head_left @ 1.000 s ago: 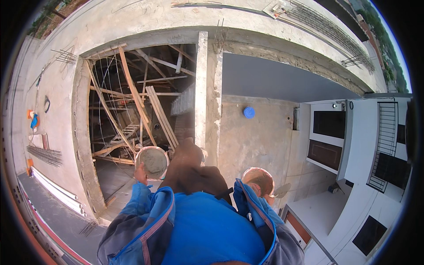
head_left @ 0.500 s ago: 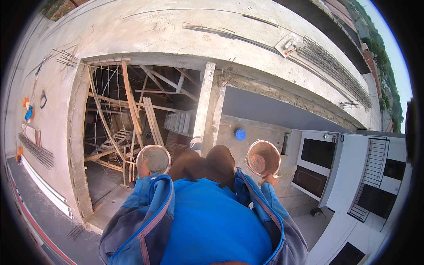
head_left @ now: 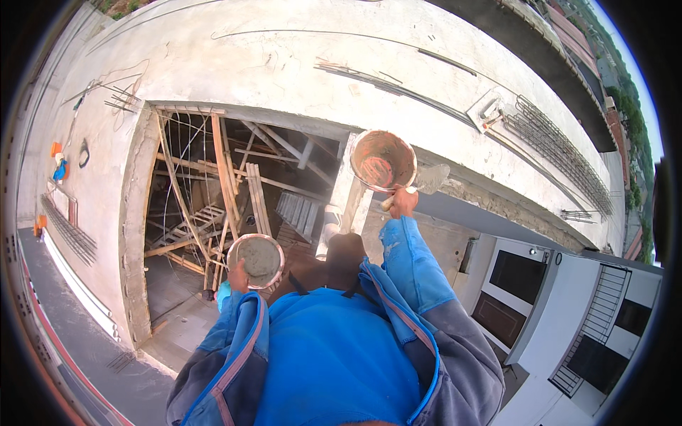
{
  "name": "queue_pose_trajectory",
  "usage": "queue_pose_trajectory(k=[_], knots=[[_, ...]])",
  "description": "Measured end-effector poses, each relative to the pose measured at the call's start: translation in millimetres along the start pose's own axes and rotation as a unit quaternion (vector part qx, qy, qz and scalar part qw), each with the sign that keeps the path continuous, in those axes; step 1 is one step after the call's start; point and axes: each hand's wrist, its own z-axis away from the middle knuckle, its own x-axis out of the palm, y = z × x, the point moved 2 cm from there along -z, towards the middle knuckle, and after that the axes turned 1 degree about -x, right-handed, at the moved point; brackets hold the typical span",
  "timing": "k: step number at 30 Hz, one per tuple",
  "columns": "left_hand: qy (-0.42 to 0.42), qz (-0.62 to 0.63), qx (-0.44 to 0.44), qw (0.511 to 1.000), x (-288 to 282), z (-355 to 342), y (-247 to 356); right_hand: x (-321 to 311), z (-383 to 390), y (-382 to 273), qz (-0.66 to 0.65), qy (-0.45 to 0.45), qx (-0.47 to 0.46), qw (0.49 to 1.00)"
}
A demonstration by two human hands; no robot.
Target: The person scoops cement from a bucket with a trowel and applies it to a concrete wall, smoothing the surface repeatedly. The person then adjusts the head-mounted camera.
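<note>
My left hand point(head_left: 238, 277) is closed on the rim of a bucket point(head_left: 278, 275) holding grey wet mortar point(head_left: 257, 260), low beside my left knee. Farther forward, my right hand point(head_left: 403, 204) is closed at the near rim of a second bucket point(head_left: 383, 157), whose inside is reddish and smeared with dried mortar. A trowel is in that same hand: its pale handle point(head_left: 387, 204) sticks out on the left, and its mortar-coated blade point(head_left: 432, 177) points up to the right. This bucket is over the concrete beam, in front of my foot point(head_left: 330, 224).
On the left is a deep opening with wooden props point(head_left: 224, 174) and a ladder-like frame point(head_left: 195, 231). A narrow concrete beam point(head_left: 355, 202) runs ahead of me. Rebar cages point(head_left: 558, 153) and loose rods point(head_left: 398, 89) lie on the concrete slab point(head_left: 277, 67). White pipes point(head_left: 82, 291) are at far left.
My right hand has swung forward and left with the reddish bucket and trowel, from beside my right knee to over the beam. The mortar bucket stays in my left hand. The view has shifted slightly.
</note>
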Motion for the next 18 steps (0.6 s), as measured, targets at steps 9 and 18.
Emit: queue_pose_trajectory(k=[9,18], knots=[[-0.035,0.031,-0.107,0.993,13,14,51,-21,-49,-63,0.039,-0.105,-0.096,0.989],[-0.153,-0.136,0.187,0.961,28,14,57,-342,20,150,0.334,0.127,0.06,0.932]])
